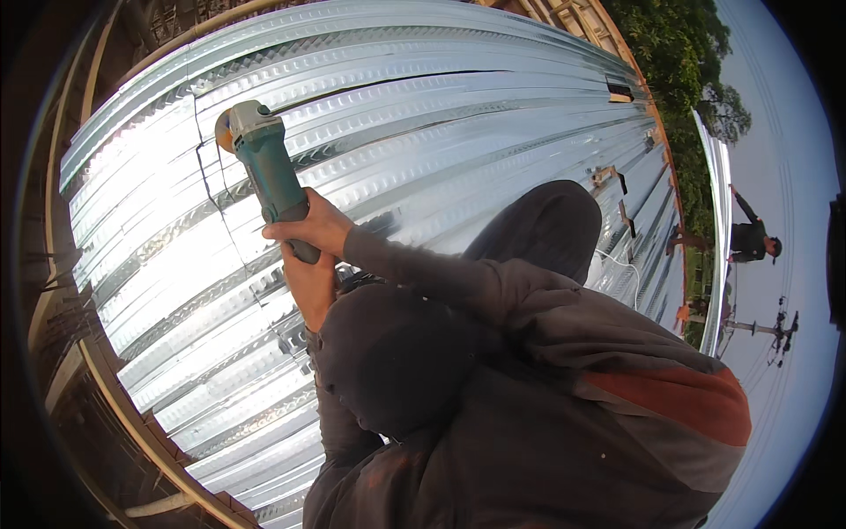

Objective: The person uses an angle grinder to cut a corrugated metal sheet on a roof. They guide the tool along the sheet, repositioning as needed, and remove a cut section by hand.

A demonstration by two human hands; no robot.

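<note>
Neither of my hands shows. A person in a dark cap [392,348] and a dark jacket with an orange panel [652,392] crouches just below me, seen from above. This person's two hands [322,220] are wrapped round the grey grip of a teal angle grinder [273,172], its head pointing up the frame. Under it lie shiny ribbed metal sheets [159,247], crossed by thin dark lines that I cannot make out as cuts, cord or marks. A dark knee [546,229] rests to the right of the hands.
Wooden beams [128,401] edge the sheets at left. A white cord [626,273] and small loose pieces [608,176] lie at right. Another person in dark clothing [749,238] stands beyond, by a pale upright sheet [709,154], with trees [670,62], a utility pole [749,328] and overhead wires.
</note>
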